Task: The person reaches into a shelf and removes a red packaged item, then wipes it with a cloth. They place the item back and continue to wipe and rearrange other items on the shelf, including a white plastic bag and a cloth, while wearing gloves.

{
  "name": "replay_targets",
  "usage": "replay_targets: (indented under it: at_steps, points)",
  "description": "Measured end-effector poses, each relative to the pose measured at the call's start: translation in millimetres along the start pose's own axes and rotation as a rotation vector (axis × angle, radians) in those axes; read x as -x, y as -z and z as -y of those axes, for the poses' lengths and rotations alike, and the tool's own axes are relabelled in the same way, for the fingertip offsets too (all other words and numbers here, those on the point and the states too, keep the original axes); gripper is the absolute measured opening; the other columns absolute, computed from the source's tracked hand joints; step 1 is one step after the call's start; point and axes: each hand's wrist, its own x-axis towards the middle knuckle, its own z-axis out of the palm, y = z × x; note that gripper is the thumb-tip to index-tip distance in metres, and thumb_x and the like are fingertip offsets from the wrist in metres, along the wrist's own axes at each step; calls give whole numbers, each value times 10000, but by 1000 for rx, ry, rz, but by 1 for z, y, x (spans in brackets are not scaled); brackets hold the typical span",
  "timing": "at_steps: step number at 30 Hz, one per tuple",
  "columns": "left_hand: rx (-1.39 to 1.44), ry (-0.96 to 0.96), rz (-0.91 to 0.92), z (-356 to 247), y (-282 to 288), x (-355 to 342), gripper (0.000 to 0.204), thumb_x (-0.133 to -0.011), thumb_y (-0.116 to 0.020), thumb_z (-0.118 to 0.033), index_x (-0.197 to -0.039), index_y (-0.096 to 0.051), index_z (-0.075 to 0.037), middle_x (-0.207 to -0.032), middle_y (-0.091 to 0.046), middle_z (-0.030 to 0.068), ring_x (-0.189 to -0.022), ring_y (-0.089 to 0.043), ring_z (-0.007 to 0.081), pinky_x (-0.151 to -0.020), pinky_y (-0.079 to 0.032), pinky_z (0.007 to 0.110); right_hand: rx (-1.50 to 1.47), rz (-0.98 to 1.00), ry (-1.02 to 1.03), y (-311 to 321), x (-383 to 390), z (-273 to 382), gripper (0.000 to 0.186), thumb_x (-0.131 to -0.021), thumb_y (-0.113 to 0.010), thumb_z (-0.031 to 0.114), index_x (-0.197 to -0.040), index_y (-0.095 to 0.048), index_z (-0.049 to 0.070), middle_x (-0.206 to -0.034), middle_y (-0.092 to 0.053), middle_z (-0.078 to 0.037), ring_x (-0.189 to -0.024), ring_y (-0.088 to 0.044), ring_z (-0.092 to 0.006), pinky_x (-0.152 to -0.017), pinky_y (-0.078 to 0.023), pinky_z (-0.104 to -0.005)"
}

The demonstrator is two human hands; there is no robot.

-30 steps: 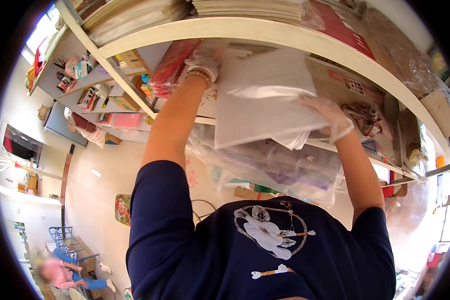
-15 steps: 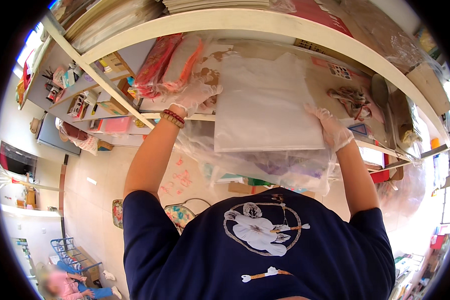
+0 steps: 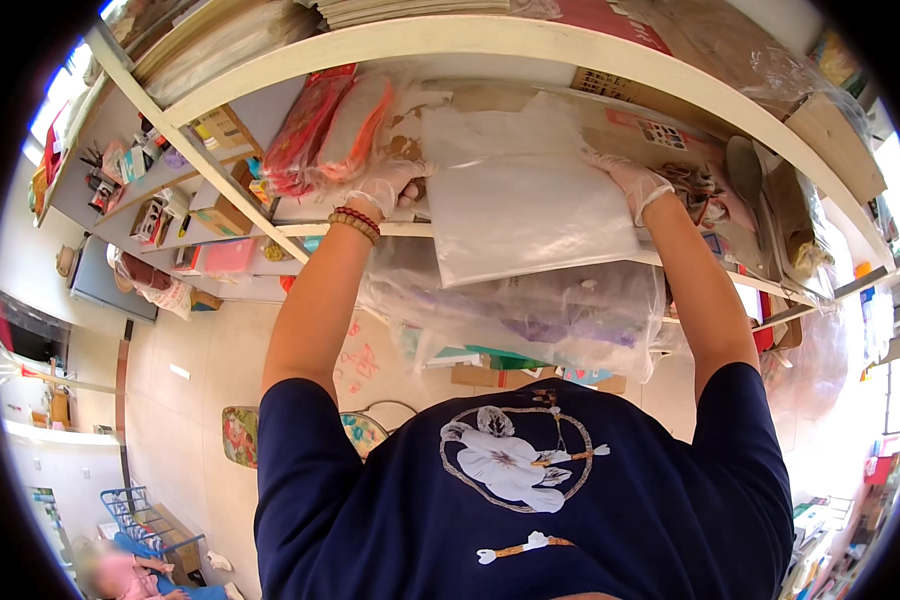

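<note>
A flat white plastic sheet or bag [image 3: 530, 200] lies across the front of the shelf, its near edge jutting past the shelf's rail. My left hand [image 3: 388, 186], in a clear thin glove, closes its fingers on the sheet's left edge. On the opposite edge, my gloved right hand [image 3: 630, 184] grips with thumb and fingers. Below the sheet hangs a bundle of clear plastic film [image 3: 550, 310] with a purple tint. Red and orange packets in clear wrap [image 3: 355, 125] lie beyond my left hand. The sheet's underside is hidden.
A crumpled brown-and-white cloth [image 3: 695, 190] and a grey spoon-shaped tool [image 3: 748, 175] lie right of the sheet. An upper shelf beam [image 3: 490, 35] arches overhead. Side shelves [image 3: 160, 165] hold boxes and small goods. A person in pink [image 3: 135, 578] sits at the lower left.
Both hands have shifted, the right one inward and farther away along the sheet's edge. The sheet has moved slightly away from me and tilted, its near right corner higher.
</note>
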Motion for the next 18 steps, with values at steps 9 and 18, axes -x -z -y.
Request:
replay_targets:
  at_steps: [9,18]
  points:
    - [391,-235,16,-50,-12,51,239,-861,-592,-162,-974,-538,42,-818,-596,151,-765,-639,247,-615,-545,287,-189,43,298,-19,76,59,448,-792,-705,263,-1159,-557,53,-1065,-607,-45,-959,-562,-136,-829,-471,-254]
    - [344,-479,-4,-113,-14,83,327,-922,-495,-155,-1172,-437,47,-1056,-564,196,-959,-611,287,-819,-526,322,104,-188,838,-1,71,84,380,-850,-605,99,-1215,-499,86,-1206,-554,-42,-1101,-516,-168,-945,-424,-263]
